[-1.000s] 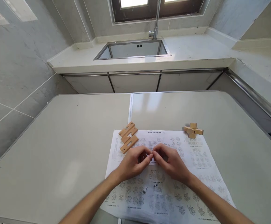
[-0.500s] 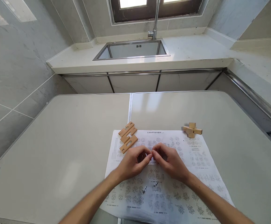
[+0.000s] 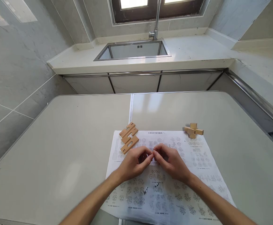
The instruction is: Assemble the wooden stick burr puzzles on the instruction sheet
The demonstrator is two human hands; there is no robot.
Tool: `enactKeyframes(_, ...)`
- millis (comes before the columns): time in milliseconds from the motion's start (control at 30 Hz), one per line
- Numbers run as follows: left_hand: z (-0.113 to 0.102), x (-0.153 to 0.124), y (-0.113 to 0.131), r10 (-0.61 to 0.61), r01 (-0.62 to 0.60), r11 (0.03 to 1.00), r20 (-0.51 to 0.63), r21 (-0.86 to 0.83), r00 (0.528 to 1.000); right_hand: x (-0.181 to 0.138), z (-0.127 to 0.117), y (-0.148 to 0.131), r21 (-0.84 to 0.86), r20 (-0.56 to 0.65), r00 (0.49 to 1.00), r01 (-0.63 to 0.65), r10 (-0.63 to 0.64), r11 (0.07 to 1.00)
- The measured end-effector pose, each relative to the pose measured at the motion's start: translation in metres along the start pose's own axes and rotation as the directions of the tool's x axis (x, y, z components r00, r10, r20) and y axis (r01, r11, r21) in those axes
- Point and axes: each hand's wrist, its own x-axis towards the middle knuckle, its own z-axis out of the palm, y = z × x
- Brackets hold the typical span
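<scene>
My left hand (image 3: 133,162) and my right hand (image 3: 174,161) rest over the printed sheet (image 3: 117,168), their fingertips meeting in the middle. Both are curled into a loose pinch, and no object shows between the fingers. Just beyond my left hand lie three flat wooden puzzle pieces in a slanted row. The nearest piece (image 3: 134,141) has a closed slot and a "2" on it; the middle piece (image 3: 125,139) and the far piece (image 3: 122,133) have notched edges. At the sheet's far right corner sits an assembled cross-shaped wooden puzzle (image 3: 193,131).
Small line diagrams and text cover the sheet. Under it is a pale table (image 3: 84,131) with a seam (image 3: 130,107) across it. Beyond stand a white counter (image 3: 190,51), a sink (image 3: 133,57) and a tap (image 3: 154,32). A grey tiled wall (image 3: 21,68) borders the left side.
</scene>
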Motion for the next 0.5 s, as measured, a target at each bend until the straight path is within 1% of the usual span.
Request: enactKeyframes(500, 0.0007, -0.0005, -0.0023, 0.007, -0.007, 1.000, -0.003, 0.006, 1.000, 0.0001, -0.0002, -0.0007, -0.023, 0.007, 1.000, -0.010, 0.010, 1.000)
